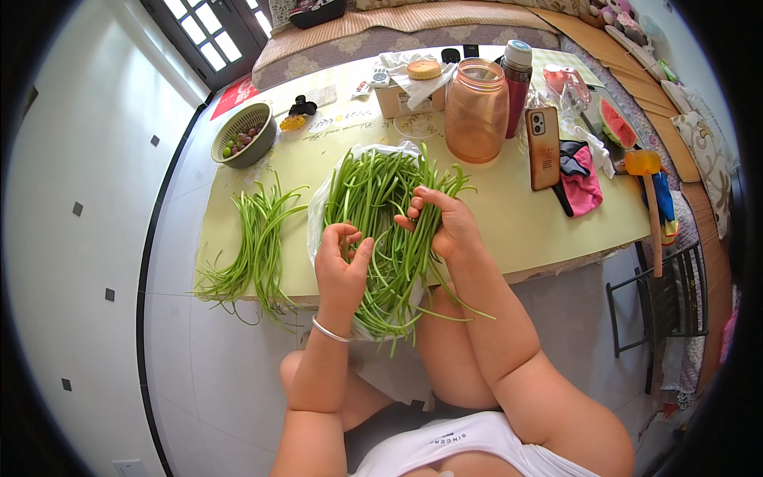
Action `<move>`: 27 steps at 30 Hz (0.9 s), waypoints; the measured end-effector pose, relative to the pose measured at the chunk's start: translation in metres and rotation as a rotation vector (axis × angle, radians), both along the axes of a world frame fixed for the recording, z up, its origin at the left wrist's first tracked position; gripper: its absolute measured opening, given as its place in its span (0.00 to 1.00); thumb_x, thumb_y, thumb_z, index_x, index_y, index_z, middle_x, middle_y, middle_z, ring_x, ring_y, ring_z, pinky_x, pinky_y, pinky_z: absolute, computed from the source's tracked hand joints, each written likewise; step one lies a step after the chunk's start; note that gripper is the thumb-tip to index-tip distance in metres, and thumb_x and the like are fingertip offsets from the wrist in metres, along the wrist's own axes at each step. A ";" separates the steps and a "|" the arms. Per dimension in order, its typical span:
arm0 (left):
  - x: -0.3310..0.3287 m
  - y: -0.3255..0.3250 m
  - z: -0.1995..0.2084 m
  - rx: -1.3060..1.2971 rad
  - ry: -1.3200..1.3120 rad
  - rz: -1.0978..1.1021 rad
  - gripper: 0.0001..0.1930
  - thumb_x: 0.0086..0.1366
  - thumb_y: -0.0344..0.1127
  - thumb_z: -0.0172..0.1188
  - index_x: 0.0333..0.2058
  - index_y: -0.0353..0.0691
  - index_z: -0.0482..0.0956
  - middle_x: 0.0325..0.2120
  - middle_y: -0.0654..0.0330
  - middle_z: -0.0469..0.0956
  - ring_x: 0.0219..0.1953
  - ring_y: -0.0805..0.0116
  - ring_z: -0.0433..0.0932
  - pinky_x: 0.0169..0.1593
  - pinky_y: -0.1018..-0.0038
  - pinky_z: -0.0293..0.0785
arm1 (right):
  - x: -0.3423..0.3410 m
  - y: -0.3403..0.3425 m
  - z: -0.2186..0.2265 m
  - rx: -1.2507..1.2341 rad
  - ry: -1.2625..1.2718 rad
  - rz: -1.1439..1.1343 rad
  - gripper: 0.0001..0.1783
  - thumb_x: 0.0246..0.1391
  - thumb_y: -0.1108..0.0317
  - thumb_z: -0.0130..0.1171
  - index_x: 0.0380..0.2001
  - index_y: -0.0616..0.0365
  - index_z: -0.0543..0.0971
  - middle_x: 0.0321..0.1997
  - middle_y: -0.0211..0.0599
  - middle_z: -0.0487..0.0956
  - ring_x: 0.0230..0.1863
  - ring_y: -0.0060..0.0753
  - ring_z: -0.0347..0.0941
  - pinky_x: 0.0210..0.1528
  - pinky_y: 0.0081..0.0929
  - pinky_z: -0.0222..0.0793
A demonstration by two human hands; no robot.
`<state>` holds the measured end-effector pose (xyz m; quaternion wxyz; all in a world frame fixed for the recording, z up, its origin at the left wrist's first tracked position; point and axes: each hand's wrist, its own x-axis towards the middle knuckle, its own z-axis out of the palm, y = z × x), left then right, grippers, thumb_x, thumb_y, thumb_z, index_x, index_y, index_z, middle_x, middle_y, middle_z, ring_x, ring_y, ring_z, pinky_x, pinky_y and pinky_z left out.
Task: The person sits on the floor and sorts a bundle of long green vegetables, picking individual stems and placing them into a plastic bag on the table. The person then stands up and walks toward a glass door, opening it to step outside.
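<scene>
A big bundle of long, thin green vegetable stems (381,191) lies on a white plastic bag (319,208) at the table's near edge, some ends hanging over it. My right hand (445,222) is closed around several stems at the bundle's right side, thumb pressed across them. At the left side of the bundle is my left hand (343,266), its fingers loosely bent and the thumb apart, with nothing visible between them. A white bangle (331,331) circles the left wrist. A smaller pile of the same stems (258,246) rests on the table further left.
On the table (493,203) stand a basket (229,156) of grapes, a large amber jar (477,111), a dark red flask (517,87) and an upright phone (542,147). Pink cloth (584,187), cut watermelon (616,123) and an orange-headed mallet (648,171) are at the right. A folding chair (660,298) stands beyond.
</scene>
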<state>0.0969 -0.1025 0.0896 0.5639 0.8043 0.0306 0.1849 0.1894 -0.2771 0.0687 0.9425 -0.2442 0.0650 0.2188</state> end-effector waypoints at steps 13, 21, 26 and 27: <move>-0.008 0.000 0.008 -0.263 0.254 -0.145 0.11 0.62 0.26 0.59 0.43 0.30 0.79 0.24 0.61 0.80 0.21 0.81 0.73 0.25 0.85 0.69 | 0.003 0.003 0.001 0.071 0.025 0.041 0.09 0.59 0.75 0.53 0.42 0.66 0.71 0.47 0.51 0.77 0.49 0.45 0.76 0.50 0.42 0.78; -0.010 -0.007 0.006 0.148 -0.013 -0.110 0.12 0.65 0.25 0.54 0.45 0.29 0.79 0.33 0.57 0.83 0.32 0.75 0.79 0.36 0.81 0.75 | -0.002 0.005 0.005 0.055 0.076 -0.123 0.11 0.59 0.75 0.54 0.44 0.67 0.69 0.42 0.51 0.78 0.39 0.39 0.76 0.46 0.39 0.78; -0.018 -0.024 0.028 0.028 -0.067 -0.040 0.18 0.67 0.22 0.48 0.55 0.31 0.71 0.41 0.53 0.82 0.40 0.72 0.80 0.45 0.81 0.73 | 0.002 -0.003 0.003 0.004 0.046 -0.047 0.12 0.57 0.75 0.55 0.43 0.66 0.70 0.41 0.49 0.77 0.36 0.35 0.76 0.45 0.36 0.78; -0.020 -0.024 0.029 0.039 -0.078 -0.043 0.19 0.67 0.21 0.47 0.57 0.31 0.70 0.41 0.53 0.82 0.41 0.72 0.80 0.46 0.81 0.72 | 0.003 -0.006 0.003 -0.003 0.006 0.007 0.12 0.57 0.74 0.55 0.43 0.66 0.70 0.42 0.51 0.78 0.37 0.36 0.77 0.45 0.36 0.78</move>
